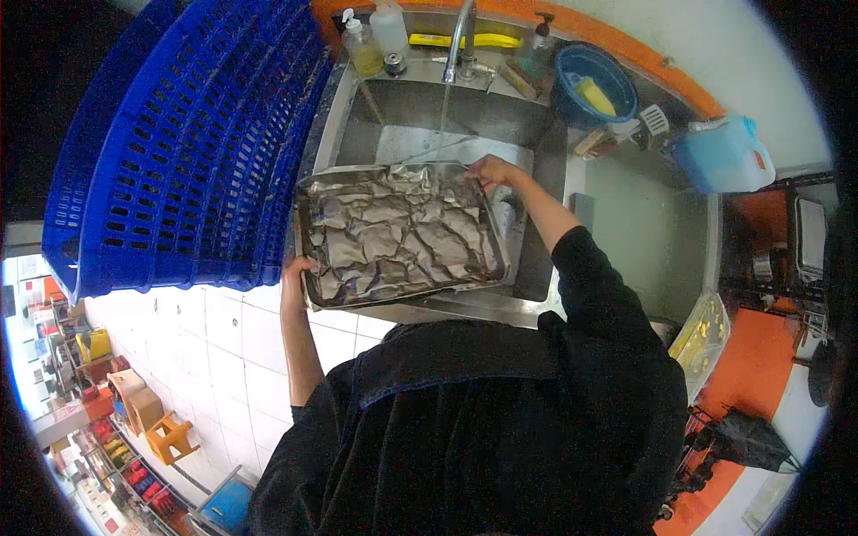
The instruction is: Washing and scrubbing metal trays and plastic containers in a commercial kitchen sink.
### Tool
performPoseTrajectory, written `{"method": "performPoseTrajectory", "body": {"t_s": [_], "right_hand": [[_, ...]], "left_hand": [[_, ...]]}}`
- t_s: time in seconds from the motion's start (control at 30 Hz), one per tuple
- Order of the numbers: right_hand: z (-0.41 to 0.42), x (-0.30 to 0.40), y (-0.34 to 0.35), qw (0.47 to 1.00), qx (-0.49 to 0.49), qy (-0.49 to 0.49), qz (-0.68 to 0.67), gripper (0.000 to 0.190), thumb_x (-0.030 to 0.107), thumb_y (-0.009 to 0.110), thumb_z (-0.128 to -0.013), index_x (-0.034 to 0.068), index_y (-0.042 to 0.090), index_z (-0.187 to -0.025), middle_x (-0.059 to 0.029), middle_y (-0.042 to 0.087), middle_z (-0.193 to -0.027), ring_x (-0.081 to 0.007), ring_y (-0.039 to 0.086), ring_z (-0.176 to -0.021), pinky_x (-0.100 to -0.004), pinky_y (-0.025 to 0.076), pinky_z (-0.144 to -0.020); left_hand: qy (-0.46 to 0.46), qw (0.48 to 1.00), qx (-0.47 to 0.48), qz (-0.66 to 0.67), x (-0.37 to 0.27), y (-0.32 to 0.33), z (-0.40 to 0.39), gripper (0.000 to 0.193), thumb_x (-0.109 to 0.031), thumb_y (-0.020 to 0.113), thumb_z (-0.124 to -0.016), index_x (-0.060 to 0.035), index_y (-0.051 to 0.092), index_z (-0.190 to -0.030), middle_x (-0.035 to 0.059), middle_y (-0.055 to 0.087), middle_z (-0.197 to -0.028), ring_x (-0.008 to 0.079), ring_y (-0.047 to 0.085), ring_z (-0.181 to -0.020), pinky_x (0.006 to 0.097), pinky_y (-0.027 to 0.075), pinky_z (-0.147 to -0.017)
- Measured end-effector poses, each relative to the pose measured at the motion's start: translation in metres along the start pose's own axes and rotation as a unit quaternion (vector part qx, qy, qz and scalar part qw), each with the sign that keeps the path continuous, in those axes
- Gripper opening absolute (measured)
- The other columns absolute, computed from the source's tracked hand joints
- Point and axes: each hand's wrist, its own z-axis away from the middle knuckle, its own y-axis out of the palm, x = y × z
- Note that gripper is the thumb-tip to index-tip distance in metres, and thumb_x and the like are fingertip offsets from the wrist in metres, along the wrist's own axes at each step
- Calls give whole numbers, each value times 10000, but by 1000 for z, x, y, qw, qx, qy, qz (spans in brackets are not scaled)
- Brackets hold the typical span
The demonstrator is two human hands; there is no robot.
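A rectangular metal tray point(501, 262), lined with crumpled foil point(402, 234), is held over the left basin of a steel sink point(543, 228). My left hand point(297, 268) grips its left side near the lower corner, and my right hand point(493, 172) grips the upper right corner. Above the tray, a thin stream of water falls from the faucet point(458, 50) into the basin. A light-coloured board or tray point(415, 142) lies in the basin, partly hidden beneath the tray I hold.
Blue plastic crates point(181, 154) stand at the left. Soap bottles point(365, 53) line the sink's back ledge. A blue tub point(595, 84) with a yellow sponge point(594, 96), a slotted spatula point(654, 119) and a light-blue jug point(724, 154) are at the right, beside a second basin point(643, 234) holding cloudy water.
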Motion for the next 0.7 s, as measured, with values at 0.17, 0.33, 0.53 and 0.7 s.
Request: {"method": "performPoseTrajectory", "body": {"t_s": [0.17,0.33,0.53,0.7], "right_hand": [[-26,-29,20,955,-125,-43,-267,186,72,601,-678,35,555,-854,-22,505,-682,-101,428,-466,-231,351,-407],[-19,-21,49,942,-36,-34,-332,280,57,615,-666,22,533,-932,-10,534,-703,-81,469,-547,-210,379,-439],[-13,-21,65,965,-93,-68,-235,277,11,588,-648,34,531,-919,8,532,-713,-68,438,-528,-217,340,-420],[-24,-26,61,969,-121,-76,-203,292,155,571,-680,45,551,-950,-81,579,-777,-171,524,-687,-297,410,-598]], "left_hand": [[65,996,47,-25,-7,12,0,503,-84,450,-550,35,437,-1039,97,515,-908,169,491,-803,249,383,-725],[145,987,43,-57,-17,25,14,520,-60,438,-556,54,411,-1063,98,517,-908,160,479,-793,235,370,-711],[149,985,45,-79,-23,31,16,515,-39,432,-554,60,409,-1059,98,513,-890,157,472,-776,228,368,-705],[152,982,19,-111,-23,33,18,529,-26,437,-546,62,405,-1066,107,501,-917,156,474,-778,225,371,-700]]}}
